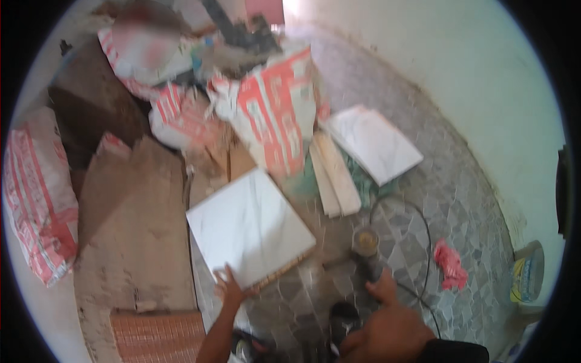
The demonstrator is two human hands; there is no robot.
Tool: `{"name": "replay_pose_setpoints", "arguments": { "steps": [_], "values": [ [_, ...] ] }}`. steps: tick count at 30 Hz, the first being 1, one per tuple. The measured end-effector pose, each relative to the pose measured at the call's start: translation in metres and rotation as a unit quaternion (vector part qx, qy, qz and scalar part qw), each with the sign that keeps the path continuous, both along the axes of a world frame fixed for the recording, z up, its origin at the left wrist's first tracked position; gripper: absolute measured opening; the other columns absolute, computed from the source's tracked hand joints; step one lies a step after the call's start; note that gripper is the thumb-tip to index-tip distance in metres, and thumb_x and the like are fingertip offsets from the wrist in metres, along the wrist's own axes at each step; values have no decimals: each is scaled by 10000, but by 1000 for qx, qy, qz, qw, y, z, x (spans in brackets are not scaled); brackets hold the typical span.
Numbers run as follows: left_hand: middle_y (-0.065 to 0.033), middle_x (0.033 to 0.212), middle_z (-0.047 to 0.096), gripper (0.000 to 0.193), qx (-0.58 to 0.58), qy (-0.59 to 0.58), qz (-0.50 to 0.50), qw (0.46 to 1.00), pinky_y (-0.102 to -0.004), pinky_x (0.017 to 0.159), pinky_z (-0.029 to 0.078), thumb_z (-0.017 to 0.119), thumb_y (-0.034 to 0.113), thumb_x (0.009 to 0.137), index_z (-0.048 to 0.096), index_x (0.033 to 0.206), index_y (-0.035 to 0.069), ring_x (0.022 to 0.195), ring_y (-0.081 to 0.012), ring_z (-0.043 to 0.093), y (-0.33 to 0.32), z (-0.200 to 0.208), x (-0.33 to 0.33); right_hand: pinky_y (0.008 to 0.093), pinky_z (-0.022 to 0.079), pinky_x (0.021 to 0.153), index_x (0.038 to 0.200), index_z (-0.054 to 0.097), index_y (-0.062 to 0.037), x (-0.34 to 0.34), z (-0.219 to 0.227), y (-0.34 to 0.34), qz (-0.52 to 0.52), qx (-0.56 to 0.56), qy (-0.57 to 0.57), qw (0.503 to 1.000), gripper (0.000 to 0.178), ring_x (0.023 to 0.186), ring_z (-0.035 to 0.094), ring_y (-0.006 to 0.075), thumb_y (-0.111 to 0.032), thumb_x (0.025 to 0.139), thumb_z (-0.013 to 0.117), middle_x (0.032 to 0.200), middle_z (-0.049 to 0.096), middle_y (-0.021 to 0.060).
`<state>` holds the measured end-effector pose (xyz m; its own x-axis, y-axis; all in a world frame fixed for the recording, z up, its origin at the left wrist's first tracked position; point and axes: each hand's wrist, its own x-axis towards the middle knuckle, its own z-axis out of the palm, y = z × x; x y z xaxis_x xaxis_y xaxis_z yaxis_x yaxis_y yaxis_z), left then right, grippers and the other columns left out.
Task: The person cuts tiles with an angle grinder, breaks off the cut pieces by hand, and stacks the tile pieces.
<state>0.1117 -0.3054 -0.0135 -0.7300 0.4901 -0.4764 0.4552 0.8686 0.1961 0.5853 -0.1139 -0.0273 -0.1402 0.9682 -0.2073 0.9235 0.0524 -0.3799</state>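
A white marble-look tile [251, 221] lies flat in front of me, its near edge rough and brownish. My left hand [232, 289] rests at the tile's near left corner, fingers spread over the edge. To the right of the tile, my right hand [382, 287] is wrapped round the body of an angle grinder [365, 264]. The grinder's round disc end points away from me and sits apart from the tile. A black cord [429, 248] loops beside it on the right.
More white tiles [378, 145] and pale tile strips [334, 175] lie further off. Red-and-white sacks [272, 115] stand at the back, another sack [42, 193] at left. Brown cardboard [130, 224] covers the left side. A pink cloth [449, 265] and a bucket [528, 275] are at right.
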Motion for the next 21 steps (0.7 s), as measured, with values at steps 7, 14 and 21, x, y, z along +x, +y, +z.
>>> {"name": "replay_pose_setpoints", "arguments": {
  "steps": [7, 14, 21],
  "values": [
    [-229, 1389, 503, 892, 330, -11, -242, 913, -477, 1083, 390, 832, 375, 765, 390, 1465, 43, 1283, -408, 479, 75, 46, 24, 421, 527, 830, 1121, 608, 28, -62, 107, 34, 9, -123, 125, 984, 577, 934, 692, 341, -335, 705, 775, 980, 698, 215],
    [-183, 1240, 593, 609, 416, -133, -279, 855, -387, 934, 520, 771, 183, 849, 498, 1366, 12, 1099, -312, 640, 143, 112, 84, 319, 509, 719, 1037, 653, 27, -163, 158, 57, 41, -341, 292, 893, 447, 767, 632, 165, -314, 767, 757, 869, 666, 95],
    [-192, 1223, 583, 630, 547, -143, -134, 814, -406, 940, 525, 715, 35, 803, 472, 1382, -6, 1087, -312, 637, 158, 117, 62, 312, 491, 640, 1033, 659, 31, -223, 164, 67, 70, -468, 397, 786, 420, 715, 621, 155, -306, 799, 747, 855, 658, 89]
  ]
}}
